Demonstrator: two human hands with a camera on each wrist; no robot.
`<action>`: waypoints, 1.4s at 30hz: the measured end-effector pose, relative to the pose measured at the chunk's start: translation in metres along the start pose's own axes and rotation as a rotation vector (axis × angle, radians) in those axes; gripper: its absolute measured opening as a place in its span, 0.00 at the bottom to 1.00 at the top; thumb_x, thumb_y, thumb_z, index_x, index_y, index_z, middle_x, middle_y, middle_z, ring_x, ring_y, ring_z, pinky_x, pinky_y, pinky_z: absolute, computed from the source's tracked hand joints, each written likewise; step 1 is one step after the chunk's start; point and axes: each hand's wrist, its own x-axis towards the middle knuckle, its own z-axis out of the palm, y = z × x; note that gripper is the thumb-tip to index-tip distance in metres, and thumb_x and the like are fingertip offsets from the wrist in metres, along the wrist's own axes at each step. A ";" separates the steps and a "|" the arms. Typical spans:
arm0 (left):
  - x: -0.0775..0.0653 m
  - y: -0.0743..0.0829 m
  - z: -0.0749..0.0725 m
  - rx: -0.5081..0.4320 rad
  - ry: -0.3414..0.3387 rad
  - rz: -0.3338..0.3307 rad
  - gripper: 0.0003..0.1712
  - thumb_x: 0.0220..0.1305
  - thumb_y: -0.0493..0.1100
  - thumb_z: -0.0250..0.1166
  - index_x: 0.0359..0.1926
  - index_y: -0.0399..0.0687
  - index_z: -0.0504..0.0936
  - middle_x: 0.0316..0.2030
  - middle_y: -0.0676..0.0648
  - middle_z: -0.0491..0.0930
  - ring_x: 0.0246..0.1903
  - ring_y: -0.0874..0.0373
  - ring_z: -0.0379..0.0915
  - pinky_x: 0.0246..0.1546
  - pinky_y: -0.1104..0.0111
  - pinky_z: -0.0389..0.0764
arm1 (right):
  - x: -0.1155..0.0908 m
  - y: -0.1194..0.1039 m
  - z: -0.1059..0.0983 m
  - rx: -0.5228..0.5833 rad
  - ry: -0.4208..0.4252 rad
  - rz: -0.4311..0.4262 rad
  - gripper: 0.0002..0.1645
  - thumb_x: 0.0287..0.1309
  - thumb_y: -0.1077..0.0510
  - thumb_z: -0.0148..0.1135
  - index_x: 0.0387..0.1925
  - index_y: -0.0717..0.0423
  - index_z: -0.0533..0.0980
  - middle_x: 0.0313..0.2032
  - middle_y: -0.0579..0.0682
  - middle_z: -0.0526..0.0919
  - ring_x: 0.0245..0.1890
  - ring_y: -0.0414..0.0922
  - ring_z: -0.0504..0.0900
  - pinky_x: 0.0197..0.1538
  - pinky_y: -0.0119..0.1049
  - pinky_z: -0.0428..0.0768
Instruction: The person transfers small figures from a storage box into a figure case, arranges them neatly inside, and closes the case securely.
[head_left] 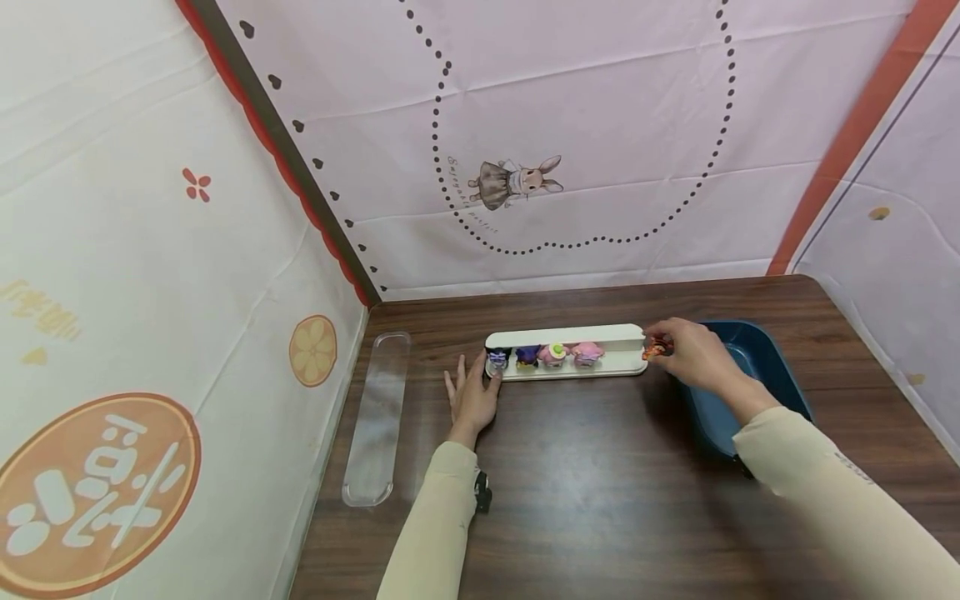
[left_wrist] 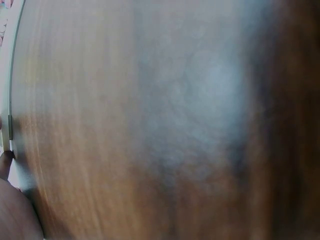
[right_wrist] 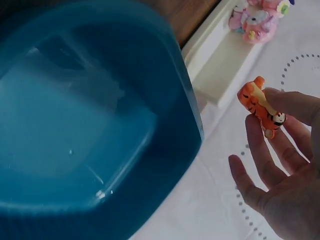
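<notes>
My right hand (head_left: pixel 693 358) pinches a small orange-and-black striped tiger figurine (right_wrist: pixel 259 104) between thumb and fingers, lying sideways. It is just off the right end of a long white display tray (head_left: pixel 624 361). Several figurines stand in the tray's left and middle parts, among them a pink one (head_left: pixel 588 354), another pink one with a green-and-white top (head_left: pixel 554 356) and a dark blue one (head_left: pixel 527 356). At the left end, beside a purple-and-dark figurine (head_left: pixel 498 359), my left hand (head_left: pixel 474 402) rests with spread fingers, thumb at the tray's near edge.
A deep blue plastic bin (head_left: pixel 716 417) stands on the right, beneath my right forearm. On the left lies a long clear plastic cover (head_left: pixel 378 417). The brown wooden table (head_left: pixel 585 483) has printed cloth walls (head_left: pixel 600 125) behind it and at both sides.
</notes>
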 end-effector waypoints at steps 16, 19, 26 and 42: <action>-0.001 -0.001 0.001 0.000 0.008 -0.001 0.35 0.79 0.58 0.55 0.81 0.58 0.61 0.77 0.51 0.66 0.84 0.48 0.38 0.82 0.43 0.26 | 0.023 -0.004 0.050 -0.033 0.066 -0.055 0.25 0.60 0.67 0.70 0.60 0.62 0.80 0.52 0.62 0.81 0.48 0.58 0.84 0.50 0.58 0.84; -0.001 -0.001 0.002 0.009 0.014 0.001 0.35 0.79 0.58 0.55 0.80 0.58 0.61 0.77 0.51 0.66 0.84 0.48 0.39 0.82 0.43 0.27 | 0.026 -0.004 0.057 -0.044 0.076 -0.076 0.23 0.60 0.67 0.70 0.58 0.61 0.81 0.55 0.61 0.78 0.45 0.59 0.84 0.49 0.57 0.85; 0.000 -0.001 0.002 0.016 0.014 -0.002 0.35 0.79 0.59 0.55 0.81 0.59 0.61 0.77 0.52 0.66 0.84 0.48 0.39 0.82 0.43 0.27 | 0.033 -0.006 0.070 -0.059 0.091 -0.086 0.21 0.60 0.68 0.70 0.55 0.58 0.84 0.52 0.60 0.76 0.42 0.58 0.83 0.48 0.57 0.83; -0.001 0.001 0.001 0.033 0.001 -0.013 0.35 0.79 0.60 0.53 0.81 0.60 0.59 0.78 0.53 0.64 0.84 0.51 0.36 0.82 0.44 0.27 | 0.039 -0.005 0.088 -0.057 0.135 -0.079 0.19 0.57 0.67 0.73 0.51 0.59 0.83 0.50 0.59 0.79 0.46 0.59 0.82 0.52 0.58 0.84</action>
